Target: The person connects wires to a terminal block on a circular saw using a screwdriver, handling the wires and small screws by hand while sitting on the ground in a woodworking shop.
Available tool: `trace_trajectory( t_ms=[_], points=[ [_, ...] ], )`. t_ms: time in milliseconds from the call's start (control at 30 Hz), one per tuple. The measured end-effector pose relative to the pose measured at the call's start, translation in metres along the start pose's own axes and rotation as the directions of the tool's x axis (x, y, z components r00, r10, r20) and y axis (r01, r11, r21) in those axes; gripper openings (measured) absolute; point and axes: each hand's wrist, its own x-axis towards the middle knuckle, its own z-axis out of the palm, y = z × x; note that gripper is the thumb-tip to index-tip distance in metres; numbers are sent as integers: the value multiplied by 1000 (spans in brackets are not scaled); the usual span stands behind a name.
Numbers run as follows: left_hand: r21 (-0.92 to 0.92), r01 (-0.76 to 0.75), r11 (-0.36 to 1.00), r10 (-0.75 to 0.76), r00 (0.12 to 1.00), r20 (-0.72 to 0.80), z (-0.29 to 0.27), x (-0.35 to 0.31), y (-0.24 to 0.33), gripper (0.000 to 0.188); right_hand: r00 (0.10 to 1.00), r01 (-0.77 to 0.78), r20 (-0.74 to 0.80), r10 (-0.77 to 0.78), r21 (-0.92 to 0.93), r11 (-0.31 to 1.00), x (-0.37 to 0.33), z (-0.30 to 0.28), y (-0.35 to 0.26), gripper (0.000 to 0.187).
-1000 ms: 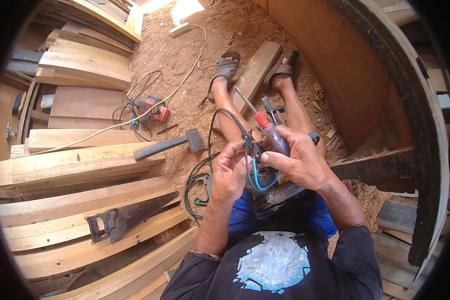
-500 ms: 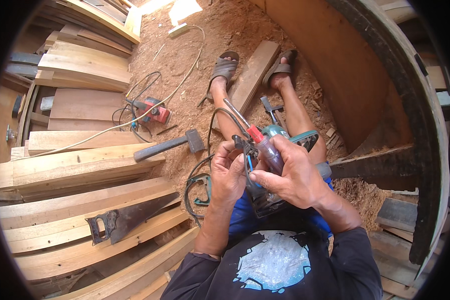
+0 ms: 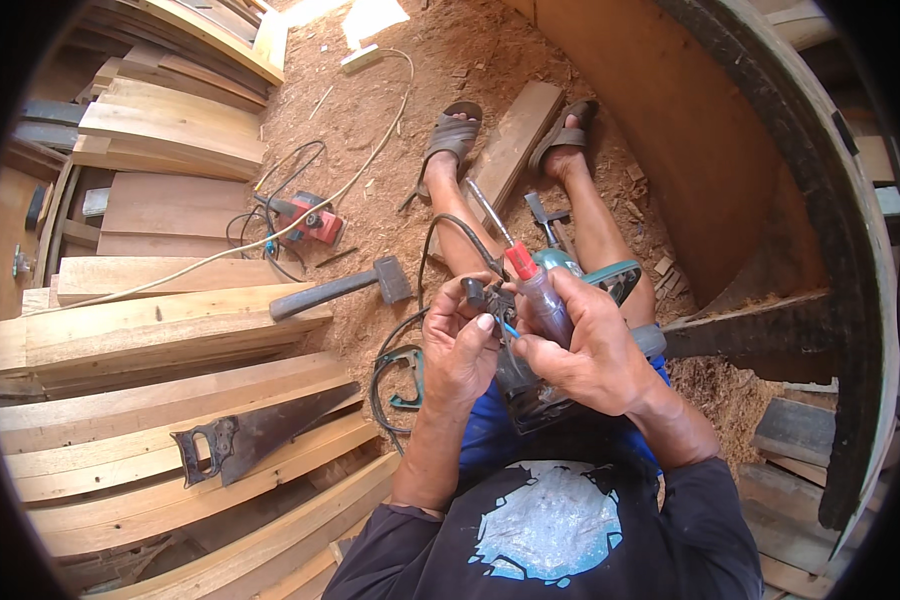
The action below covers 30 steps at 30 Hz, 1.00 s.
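My right hand (image 3: 600, 345) is wrapped round a screwdriver (image 3: 536, 290) with a red and clear purplish handle, its metal shaft pointing up and away to the left. My left hand (image 3: 460, 345) is closed, thumb and fingers pinching a small black electrical part (image 3: 476, 293) joined to wires. A thin blue wire (image 3: 511, 330) runs between the two hands. Below them, a green and black power tool (image 3: 607, 275) with its housing partly opened rests on my lap; the hands hide much of it. A black cord (image 3: 422, 265) loops away from it.
On the left, a handsaw (image 3: 260, 435) and a hammer (image 3: 345, 288) lie on stacked planks (image 3: 160, 325). A green casing piece (image 3: 406, 378) is beside my left forearm. A red power tool (image 3: 315, 220), a hatchet-like tool (image 3: 545, 215) and a board (image 3: 515, 140) are on the shavings-covered ground. A curved wooden wall (image 3: 710, 150) rises at right.
The screwdriver has shifted slightly right and down with my right hand. The black part in my left hand has turned a little. The grips stay the same.
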Motion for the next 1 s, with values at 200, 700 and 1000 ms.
trace_trajectory(
  t_ms=[200, 700, 1000],
  points=[
    [-76, 53, 996, -49, 998, 49, -7, 0, 0, 40, 997, 10, -72, -7, 37, 999, -1, -6, 8, 19],
    [-26, -20, 999, 20, 999, 29, -10, 0, 13, 36, 945, 149, -204, -257, -430, 890, -47, -23, -27, 51],
    [48, -13, 999, 14, 1000, -13, -18, -12, 21, 44, 965, 241, 239, -104, -663, 709, -83, -18, -28, 64]
  ],
)
